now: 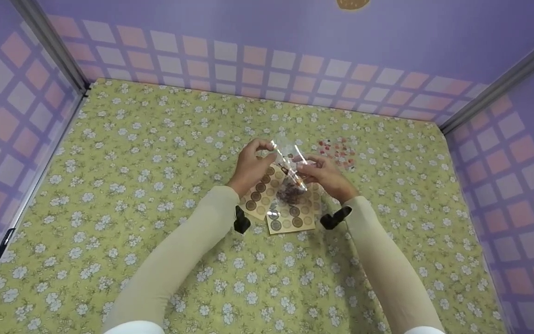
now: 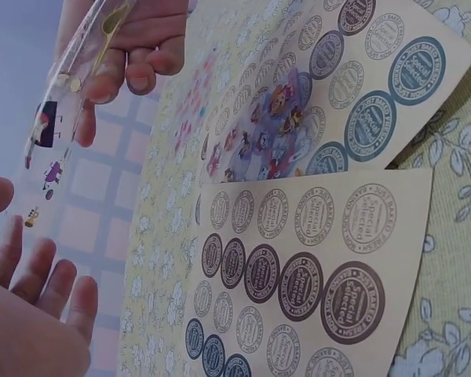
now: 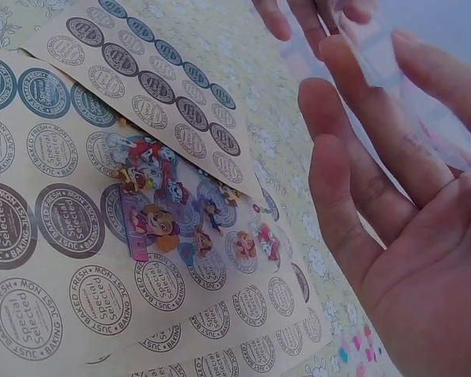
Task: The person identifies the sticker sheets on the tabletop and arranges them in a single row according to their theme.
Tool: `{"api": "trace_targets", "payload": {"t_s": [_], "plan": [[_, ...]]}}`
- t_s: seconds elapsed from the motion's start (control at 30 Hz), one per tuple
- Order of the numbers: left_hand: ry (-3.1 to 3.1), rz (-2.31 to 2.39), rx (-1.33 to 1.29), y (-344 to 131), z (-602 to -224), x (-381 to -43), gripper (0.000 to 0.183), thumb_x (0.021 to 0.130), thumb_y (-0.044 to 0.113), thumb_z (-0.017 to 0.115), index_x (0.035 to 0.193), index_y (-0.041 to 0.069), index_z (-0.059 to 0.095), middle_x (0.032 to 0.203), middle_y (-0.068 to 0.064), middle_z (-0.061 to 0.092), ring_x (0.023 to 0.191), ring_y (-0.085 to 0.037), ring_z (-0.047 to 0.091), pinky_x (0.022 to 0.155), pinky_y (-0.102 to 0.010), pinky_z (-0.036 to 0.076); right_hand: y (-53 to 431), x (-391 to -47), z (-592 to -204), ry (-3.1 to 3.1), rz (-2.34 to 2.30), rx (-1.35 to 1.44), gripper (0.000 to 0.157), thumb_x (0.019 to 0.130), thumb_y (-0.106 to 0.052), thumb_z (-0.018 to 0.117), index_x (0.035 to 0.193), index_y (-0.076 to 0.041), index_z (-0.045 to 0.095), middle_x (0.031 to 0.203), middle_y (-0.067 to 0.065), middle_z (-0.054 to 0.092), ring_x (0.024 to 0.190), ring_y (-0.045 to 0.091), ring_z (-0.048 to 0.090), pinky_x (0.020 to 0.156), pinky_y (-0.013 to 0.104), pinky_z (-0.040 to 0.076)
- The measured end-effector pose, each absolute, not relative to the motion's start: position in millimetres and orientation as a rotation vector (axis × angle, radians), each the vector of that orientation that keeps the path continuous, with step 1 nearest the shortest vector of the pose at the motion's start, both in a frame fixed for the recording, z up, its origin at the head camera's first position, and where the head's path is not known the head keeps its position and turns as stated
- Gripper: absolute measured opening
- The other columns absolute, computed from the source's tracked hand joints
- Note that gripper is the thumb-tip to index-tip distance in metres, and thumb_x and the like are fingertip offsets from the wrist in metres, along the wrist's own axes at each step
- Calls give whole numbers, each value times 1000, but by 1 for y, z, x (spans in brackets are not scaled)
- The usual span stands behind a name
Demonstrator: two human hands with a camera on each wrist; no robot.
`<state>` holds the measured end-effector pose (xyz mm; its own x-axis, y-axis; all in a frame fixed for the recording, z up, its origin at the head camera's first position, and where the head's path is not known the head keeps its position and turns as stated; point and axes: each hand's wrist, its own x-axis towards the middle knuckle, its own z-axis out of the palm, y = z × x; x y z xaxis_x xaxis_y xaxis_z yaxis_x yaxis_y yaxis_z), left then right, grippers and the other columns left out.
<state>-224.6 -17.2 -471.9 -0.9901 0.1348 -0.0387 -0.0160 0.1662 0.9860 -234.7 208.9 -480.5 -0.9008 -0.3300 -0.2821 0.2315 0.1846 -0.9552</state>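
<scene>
A clear sticker sheet (image 1: 287, 155) with small colourful figures is held up between both hands over the middle of the table. My left hand (image 1: 251, 164) pinches its left side between thumb and fingers. At its right side, my right hand (image 1: 325, 174) grips it with thumb and fingers. In the left wrist view the sheet (image 2: 53, 149) stands tilted, its print partly lost in glare. Below the hands lie cream label sheets (image 3: 31, 157) with round brown and teal "Special Selected" labels. A transparent cartoon sticker sheet (image 3: 196, 224) lies on them.
A clear sheet of small red and pink stickers (image 1: 336, 150) lies just beyond my right hand. The table has a yellow-green floral cloth (image 1: 179, 153). Purple walls with pink and white squares (image 1: 225, 60) enclose its back and sides.
</scene>
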Motion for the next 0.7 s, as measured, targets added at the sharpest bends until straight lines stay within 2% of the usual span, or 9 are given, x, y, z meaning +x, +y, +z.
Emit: {"api": "trace_targets", "payload": {"t_s": [0.1,0.17,0.3,0.37,0.5,0.6,0.7], "plan": [[2361,1965,151,-17,-471,-226,13,96,27,60,102,15,61,117,-1,61,115,-15,54,100,-35,43,210,-235,-483,2034,-1799,-70,30,94,-29,64,113,-5,64,94,0,66,81,11,65,73,26,56],[2398,1980,173,-17,-470,-227,12,95,26,61,99,15,62,109,-1,63,110,-14,56,102,-35,42,212,-235,-484,2044,-1807,-62,32,93,-36,63,109,-8,66,105,2,65,89,12,65,79,27,56],[2439,2005,205,-16,-470,-229,11,95,24,62,97,14,63,98,-1,64,97,-14,59,98,-36,44,214,-235,-485,2070,-1796,-126,41,93,-42,61,117,-8,67,129,10,61,115,22,62,100,37,50],[2436,2024,215,-16,-471,-229,10,95,22,62,97,12,63,93,-3,65,91,-16,62,92,-34,48,215,-235,-485,2089,-1776,-166,44,93,-39,62,123,-8,65,133,11,59,118,25,61,103,42,48],[2430,2053,220,-14,-474,-230,11,97,18,60,100,8,61,91,-8,66,85,-20,65,79,-30,53,215,-234,-484,2128,-1748,-159,43,88,-32,71,124,-9,64,123,10,62,105,23,66,96,41,52],[2460,2053,227,-14,-476,-229,11,97,18,58,100,7,60,95,-9,65,88,-17,64,81,-30,54,213,-234,-483,2126,-1758,-125,43,88,-24,72,126,-8,62,115,8,64,94,20,69,87,36,57],[2441,2062,226,-14,-477,-228,11,98,16,58,101,6,59,98,-9,65,90,-18,66,81,-29,54,212,-235,-484,2134,-1795,-105,36,90,-16,70,123,-5,62,107,6,65,88,16,68,81,34,58]]}}
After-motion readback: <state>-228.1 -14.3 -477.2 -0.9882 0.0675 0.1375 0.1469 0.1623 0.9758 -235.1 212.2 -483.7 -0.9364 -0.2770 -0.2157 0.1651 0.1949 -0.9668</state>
